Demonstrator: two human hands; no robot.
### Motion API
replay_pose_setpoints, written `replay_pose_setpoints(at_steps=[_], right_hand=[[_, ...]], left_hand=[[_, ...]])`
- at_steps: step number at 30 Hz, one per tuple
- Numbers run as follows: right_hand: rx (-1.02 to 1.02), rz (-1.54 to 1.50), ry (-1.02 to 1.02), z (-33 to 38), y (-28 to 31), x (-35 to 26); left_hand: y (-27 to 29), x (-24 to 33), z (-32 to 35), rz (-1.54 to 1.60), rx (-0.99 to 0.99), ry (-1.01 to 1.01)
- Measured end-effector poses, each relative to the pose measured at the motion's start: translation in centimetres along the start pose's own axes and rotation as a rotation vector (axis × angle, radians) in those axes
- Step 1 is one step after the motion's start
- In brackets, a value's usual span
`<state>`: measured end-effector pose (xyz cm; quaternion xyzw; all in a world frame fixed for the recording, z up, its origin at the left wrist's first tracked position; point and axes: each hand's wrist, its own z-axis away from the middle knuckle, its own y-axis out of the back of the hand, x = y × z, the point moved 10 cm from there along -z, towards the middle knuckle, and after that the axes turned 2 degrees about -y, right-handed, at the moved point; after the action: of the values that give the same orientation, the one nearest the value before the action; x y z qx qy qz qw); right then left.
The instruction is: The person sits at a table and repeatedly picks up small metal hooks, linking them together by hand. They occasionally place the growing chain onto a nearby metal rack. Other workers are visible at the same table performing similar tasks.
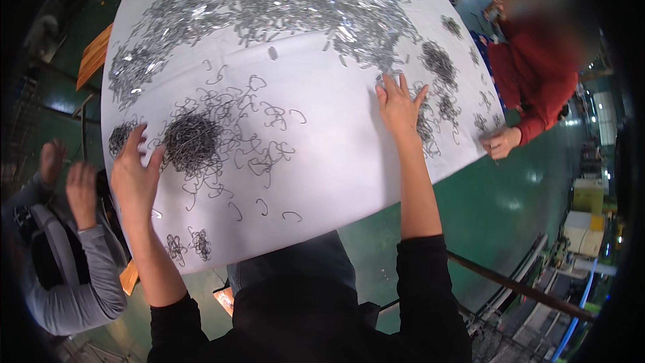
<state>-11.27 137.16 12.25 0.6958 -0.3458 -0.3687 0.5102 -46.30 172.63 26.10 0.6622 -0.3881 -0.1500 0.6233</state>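
My left hand [136,171] is over the left side of the table, thumb and fingers apart. Just right of it lies a dense heap of bent wire hooks [193,140], with loose hooks strewn around it. A smaller dark heap of wire pieces [121,137] sits beyond its fingers, at the table's left edge. On the right, my right hand [401,109] reaches out with its fingers spread. Its fingertips are at the near tip of a broad spread of small flat shiny metal pieces [269,0]. I cannot tell whether they touch a piece.
A white cover [329,121] lies over the table. Small clusters of wire hooks [438,60] line its right side, and two more [200,244] lie near the front left. A person in red [537,87] is at the right edge; another in grey sleeves [101,269] is at left.
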Motion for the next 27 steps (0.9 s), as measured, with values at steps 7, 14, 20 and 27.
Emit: replay_pose_setpoints(at_steps=[7,14,20,27], right_hand=[[0.094,0.002,-0.032,-4.0,-1.2,-3.5],[-0.056,-0.111,-0.131,-12.4,-4.3,-1.8],[-0.014,-0.176,0.375,-9.1,-4.7,-11.1],[-0.103,-0.237,0.567,4.4,-0.3,-15.3]], left_hand=[[-12.9,20.9,6.2,0.235,-0.228,-0.887],[-20.0,18.7,-1.4,-0.053,-0.175,-0.66],[-19.0,12.1,-1.7,-0.118,-0.171,-0.356],[-19.0,11.4,-1.5,-0.06,-0.106,-0.361]])
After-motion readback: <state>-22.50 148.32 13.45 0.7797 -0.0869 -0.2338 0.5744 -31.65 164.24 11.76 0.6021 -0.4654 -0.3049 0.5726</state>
